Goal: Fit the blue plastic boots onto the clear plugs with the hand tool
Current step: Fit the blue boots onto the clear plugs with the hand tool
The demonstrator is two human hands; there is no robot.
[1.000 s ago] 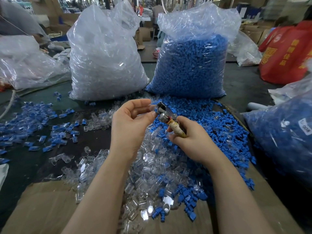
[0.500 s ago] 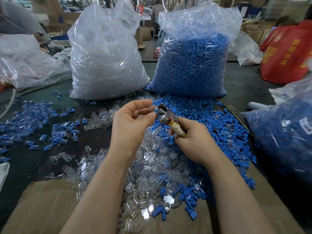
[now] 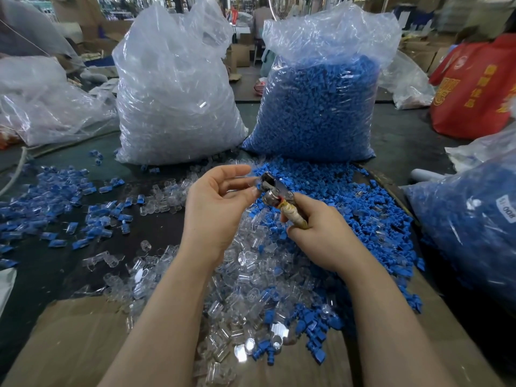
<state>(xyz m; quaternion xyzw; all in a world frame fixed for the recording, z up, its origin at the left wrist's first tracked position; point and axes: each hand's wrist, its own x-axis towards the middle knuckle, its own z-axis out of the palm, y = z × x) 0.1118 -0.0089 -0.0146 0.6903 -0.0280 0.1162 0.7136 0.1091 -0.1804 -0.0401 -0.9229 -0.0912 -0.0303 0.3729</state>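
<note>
Blue plastic between fingertips, that's where it starts: the left hand (image 3: 215,208) has thumb and curled fingers pinching a small piece at the metal head of the hand tool (image 3: 275,192), and whether that piece is boot, plug or both together is too small to tell. Right beside it, the right hand (image 3: 321,233) is wrapped tight round the tool's tan wound handle, head tilted up and to the left. Both hands hover above the table. Below the wrists lies a heap of clear plugs (image 3: 240,277), spreading near onto brown cardboard (image 3: 72,339). Loose blue boots (image 3: 371,219) blanket the right side, running far toward a bulging bag of blue boots (image 3: 318,107). Left of that bag stands a bag of clear plugs (image 3: 176,101). Far left on the dark table (image 3: 33,277), a scatter of blue-and-clear pieces (image 3: 50,196).
</note>
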